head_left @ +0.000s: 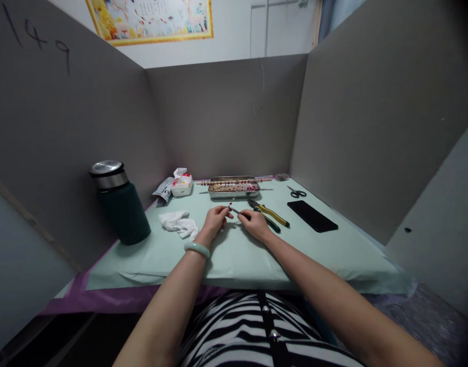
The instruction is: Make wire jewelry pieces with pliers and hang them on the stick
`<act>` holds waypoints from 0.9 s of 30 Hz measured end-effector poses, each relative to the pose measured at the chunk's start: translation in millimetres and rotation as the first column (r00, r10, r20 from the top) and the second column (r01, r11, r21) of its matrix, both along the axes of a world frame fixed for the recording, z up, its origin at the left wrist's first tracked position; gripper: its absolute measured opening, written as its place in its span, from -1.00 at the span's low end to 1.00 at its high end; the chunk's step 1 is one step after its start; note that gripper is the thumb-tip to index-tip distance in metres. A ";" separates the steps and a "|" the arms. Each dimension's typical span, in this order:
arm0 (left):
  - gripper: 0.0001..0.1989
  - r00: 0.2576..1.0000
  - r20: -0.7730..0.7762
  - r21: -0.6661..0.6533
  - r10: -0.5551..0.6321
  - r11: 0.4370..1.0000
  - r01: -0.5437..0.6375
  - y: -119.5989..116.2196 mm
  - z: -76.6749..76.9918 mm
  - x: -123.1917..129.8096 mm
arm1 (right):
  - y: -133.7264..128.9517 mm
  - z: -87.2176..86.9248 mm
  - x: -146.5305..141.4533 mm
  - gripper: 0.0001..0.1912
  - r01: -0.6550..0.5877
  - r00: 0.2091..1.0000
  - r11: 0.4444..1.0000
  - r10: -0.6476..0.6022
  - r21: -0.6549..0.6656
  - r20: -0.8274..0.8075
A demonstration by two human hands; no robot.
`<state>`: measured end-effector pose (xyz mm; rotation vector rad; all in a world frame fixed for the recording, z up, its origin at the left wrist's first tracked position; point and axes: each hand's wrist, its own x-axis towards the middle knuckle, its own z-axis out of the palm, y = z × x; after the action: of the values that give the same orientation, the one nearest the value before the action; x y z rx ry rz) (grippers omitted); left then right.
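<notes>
My left hand (216,220), with a pale green bangle (197,248) on its wrist, pinches a small strand of red and clear beads (230,204). In my right hand (256,224) is a slim dark pointed tool (235,210), its tip meeting the beads at my left fingertips. Whether it is a pair of tweezers is too small to tell. Just beyond my right hand lie pliers (274,215) with yellow and dark green handles. Behind both hands stands a metal tray (234,194) of gold, clear and red beads, with a beaded stick (234,182) across its top.
A dark green flask (123,209) stands at the left, near a crumpled tissue (179,224). Further back are a white box (182,184) and a silvery packet (164,190). Scissors (297,192) and a black phone-like slab (312,216) lie right. Grey partitions (226,120) enclose the table.
</notes>
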<state>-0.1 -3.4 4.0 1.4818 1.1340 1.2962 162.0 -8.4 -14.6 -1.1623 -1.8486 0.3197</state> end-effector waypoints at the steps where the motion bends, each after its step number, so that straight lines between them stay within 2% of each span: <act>1: -0.72 0.999 0.025 -0.010 -0.020 1.000 0.021 -1.0 0.7 0.2 | -0.2 0.3 0.4 -0.71 -0.006 1.000 1.000 0.006 -0.002 -0.013; 5: -0.70 0.997 0.056 -0.027 -0.052 0.998 0.054 -3.4 2.3 -0.4 | -0.6 0.6 0.4 -0.72 0.003 1.000 1.000 -0.003 -0.012 -0.028; 13: -0.75 0.999 0.043 -0.047 0.007 0.999 -0.005 -1.1 1.5 -2.0 | 1.1 -0.3 -0.2 -0.73 0.014 0.999 1.000 -0.015 -0.017 -0.040; 22: -0.80 0.999 -0.028 -0.053 -0.031 0.998 0.029 0.7 -1.2 -1.5 | 2.8 0.1 1.4 -0.72 -0.016 0.997 1.000 0.014 -0.018 -0.078; 27: -0.71 0.998 -0.010 -0.052 -0.058 0.997 0.057 0.2 -1.1 -1.1 | 1.2 1.5 1.1 -0.72 -0.007 0.998 1.000 0.005 -0.028 -0.066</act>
<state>-1.3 -3.1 2.9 1.4752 1.1163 1.2121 163.1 -7.2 -13.1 -1.1524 -1.7958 0.3840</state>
